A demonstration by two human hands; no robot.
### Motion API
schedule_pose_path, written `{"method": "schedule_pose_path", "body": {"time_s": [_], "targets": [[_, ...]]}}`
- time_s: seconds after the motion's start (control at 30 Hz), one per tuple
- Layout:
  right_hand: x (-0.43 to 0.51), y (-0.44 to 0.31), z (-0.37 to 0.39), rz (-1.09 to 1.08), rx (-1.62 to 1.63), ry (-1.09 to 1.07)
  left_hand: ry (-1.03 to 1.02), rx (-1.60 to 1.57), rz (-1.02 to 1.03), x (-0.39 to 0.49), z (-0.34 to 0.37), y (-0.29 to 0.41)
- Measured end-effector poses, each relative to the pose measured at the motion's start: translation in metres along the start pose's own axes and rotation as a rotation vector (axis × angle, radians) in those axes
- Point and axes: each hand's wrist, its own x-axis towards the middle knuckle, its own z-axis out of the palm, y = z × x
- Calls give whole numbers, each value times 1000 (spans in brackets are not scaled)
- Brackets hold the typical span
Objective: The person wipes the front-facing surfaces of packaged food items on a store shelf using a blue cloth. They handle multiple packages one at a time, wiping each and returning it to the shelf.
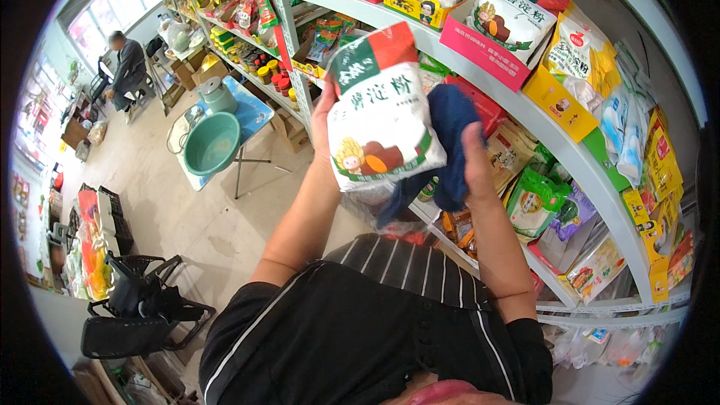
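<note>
My left hand (323,124) grips the left side of a white bag of starch (379,124) with a green and red top, held up before the shelves. In my right hand (478,166) is a dark blue cloth (454,143), bunched against the bag's right side and hanging below it. On the upper shelf, behind the bag, a similar white starch bag (509,17) stands in a pink display box (484,56). Yellow corn starch bags (582,56) stand to its right.
White metal shelving (562,152) with packaged food curves along the right. A green plastic basin (212,143) and a lidded metal pot (217,95) are on a folding table to the left. A black chair (140,304) is at lower left. A person (129,67) sits farther back.
</note>
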Motion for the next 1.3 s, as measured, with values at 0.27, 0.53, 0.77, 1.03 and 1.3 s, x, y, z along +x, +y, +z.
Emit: {"method": "schedule_pose_path", "body": {"time_s": [0.27,0.53,0.77,1.03,1.3], "targets": [[-19,15,9,12,95,71,347,585,157,11,-15,1],[-25,8,33,-590,-1022,214,212,773,176,-13,-8,-52],[-20,15,44,-797,-1579,-188,-133,7,-170,-18,-42,-32],[19,1,42,-524,-1366,-17,-295,81,-134,-15,-52,-25],[-1,34,47,-794,-1508,-246,-221,502,0,-24,-71,-23]]}}
